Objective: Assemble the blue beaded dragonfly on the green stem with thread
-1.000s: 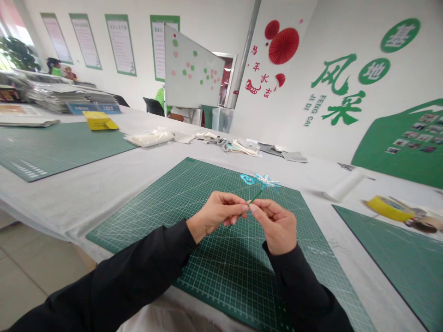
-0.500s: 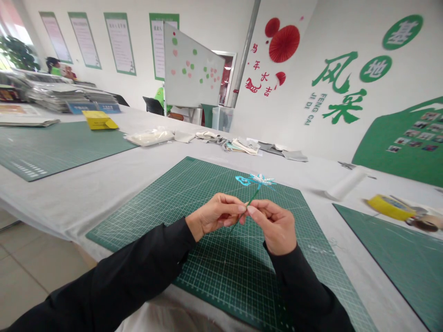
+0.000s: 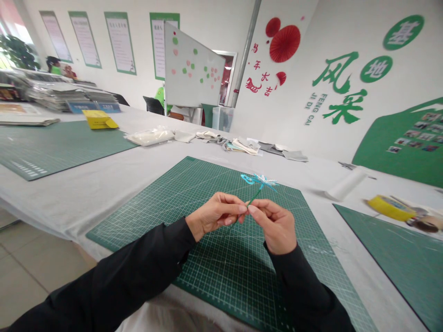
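Note:
Between my two hands is a handmade flower [image 3: 263, 180] with bright blue petals, a pale beaded-looking middle and a blue loop on its left side. Its thin green stem [image 3: 255, 198] slants down through my fingers. My left hand [image 3: 221, 212] is closed, thumb and fingertips pinching the stem. Close against it, my right hand [image 3: 277, 226] pinches the same stem just above, thumb and forefinger together. Both hands hover over a green cutting mat [image 3: 162, 207] with white grid lines. Where the fingers meet, the exact grip is partly hidden.
A second cutting mat [image 3: 398, 258] lies at right, near a yellow tape roll [image 3: 391, 207] and a white roll [image 3: 348, 182]. Behind are cloth pieces [image 3: 242, 145] and a plastic-wrapped packet [image 3: 150, 136]. Further left are a yellow box [image 3: 99, 119] and stacked papers [image 3: 51, 94].
The flower head has tilted and shifted slightly to the right, its stem leaning more. Both hands stay nearly in the same place, still pinching the stem.

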Tool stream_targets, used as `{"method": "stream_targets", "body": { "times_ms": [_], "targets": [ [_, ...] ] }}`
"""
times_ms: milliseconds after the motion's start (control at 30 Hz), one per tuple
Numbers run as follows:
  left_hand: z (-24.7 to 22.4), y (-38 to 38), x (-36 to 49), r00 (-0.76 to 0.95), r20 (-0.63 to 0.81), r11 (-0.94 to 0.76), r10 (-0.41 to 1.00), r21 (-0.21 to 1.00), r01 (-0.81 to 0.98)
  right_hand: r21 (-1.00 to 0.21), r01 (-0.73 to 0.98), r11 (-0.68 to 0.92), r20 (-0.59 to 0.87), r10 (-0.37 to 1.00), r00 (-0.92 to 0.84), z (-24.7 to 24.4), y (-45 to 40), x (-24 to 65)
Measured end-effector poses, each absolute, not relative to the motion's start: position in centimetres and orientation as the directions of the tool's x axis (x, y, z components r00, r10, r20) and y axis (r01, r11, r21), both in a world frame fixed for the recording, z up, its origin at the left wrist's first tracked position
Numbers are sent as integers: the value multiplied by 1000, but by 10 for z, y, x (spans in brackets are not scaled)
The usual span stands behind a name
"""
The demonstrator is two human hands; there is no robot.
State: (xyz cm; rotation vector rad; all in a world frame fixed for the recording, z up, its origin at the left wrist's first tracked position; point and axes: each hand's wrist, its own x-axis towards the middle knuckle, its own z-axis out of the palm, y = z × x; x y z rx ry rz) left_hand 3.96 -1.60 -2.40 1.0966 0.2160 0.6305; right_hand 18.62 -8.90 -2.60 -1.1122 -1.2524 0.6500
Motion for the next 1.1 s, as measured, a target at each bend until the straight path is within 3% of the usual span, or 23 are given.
{"method": "stream_targets", "body": {
  "times_ms": [833, 1100],
  "targets": [
    [-20, -20, 41, 762, 96, 264, 641, 904, -336, -923, 180, 340, 379, 883, 275, -24, -88, 186],
    [-23, -16, 39, 826, 106, 298, 553, 901, -315, -920, 168, 355, 389, 882, 266, -25, -88, 188]
  ]
}}
